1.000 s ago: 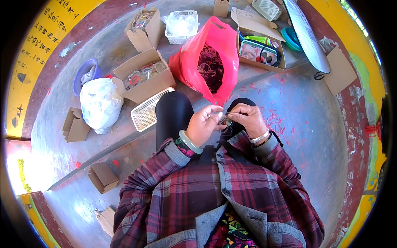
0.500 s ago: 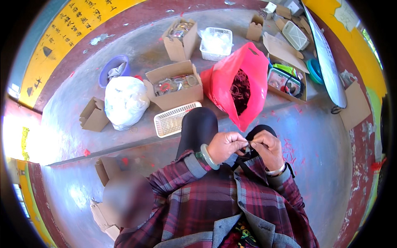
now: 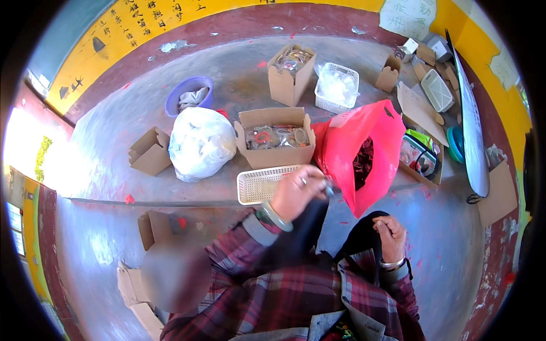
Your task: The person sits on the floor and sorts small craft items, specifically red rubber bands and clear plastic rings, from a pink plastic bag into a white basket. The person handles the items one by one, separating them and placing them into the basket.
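Note:
My left hand [image 3: 297,195], with a ring and a pale bangle, is raised above the near edge of a cream plastic basket [image 3: 257,186]. Its fingers pinch a small bluish, shiny item [image 3: 329,190], blurred and too small to name. Just to the right of it stands an open red plastic bag [image 3: 355,156] with dark reddish strips [image 3: 363,165] inside. My right hand [image 3: 392,238] is over my right knee, fingers curled and thumb pressed to the fingertips. Whatever it may hold is hidden.
Behind the basket is a cardboard box [image 3: 277,156] of bagged rings; another filled box [image 3: 287,85] stands farther back. A stuffed white bag [image 3: 202,145], purple basin [image 3: 173,101] and small carton [image 3: 152,159] are at left. A white basket [image 3: 335,106] and an open box [image 3: 435,176] are at right.
My hands have come apart. The left has moved forward toward the cream basket with the small bluish item; the right stays near my knee. The view has shifted, so the scene appears lower and farther right.

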The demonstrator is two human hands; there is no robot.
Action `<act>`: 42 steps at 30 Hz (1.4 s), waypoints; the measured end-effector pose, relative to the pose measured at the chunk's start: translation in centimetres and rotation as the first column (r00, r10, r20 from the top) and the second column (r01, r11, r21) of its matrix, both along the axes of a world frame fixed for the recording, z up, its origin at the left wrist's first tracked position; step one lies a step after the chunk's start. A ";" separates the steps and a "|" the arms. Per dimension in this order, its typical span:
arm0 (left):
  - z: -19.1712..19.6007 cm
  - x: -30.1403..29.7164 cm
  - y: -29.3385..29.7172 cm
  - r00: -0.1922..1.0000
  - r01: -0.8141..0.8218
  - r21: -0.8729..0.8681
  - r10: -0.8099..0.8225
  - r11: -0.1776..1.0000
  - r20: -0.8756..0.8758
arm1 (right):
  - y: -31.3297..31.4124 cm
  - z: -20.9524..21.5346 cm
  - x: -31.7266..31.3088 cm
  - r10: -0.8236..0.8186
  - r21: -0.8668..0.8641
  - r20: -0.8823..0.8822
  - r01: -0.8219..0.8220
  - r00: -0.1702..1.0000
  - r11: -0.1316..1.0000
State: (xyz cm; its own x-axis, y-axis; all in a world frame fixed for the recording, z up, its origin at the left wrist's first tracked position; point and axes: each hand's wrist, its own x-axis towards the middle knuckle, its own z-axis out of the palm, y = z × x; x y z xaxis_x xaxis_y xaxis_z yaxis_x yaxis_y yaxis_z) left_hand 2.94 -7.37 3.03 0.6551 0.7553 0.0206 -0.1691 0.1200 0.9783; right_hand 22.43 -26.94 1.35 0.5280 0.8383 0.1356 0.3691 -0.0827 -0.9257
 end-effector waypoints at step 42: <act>-25.2 -5.2 11.2 0.379 0.431 0.456 0.303 0.779 -0.874 | 1.9 -7.0 2.2 0.053 -0.118 0.606 0.024 0.794 0.993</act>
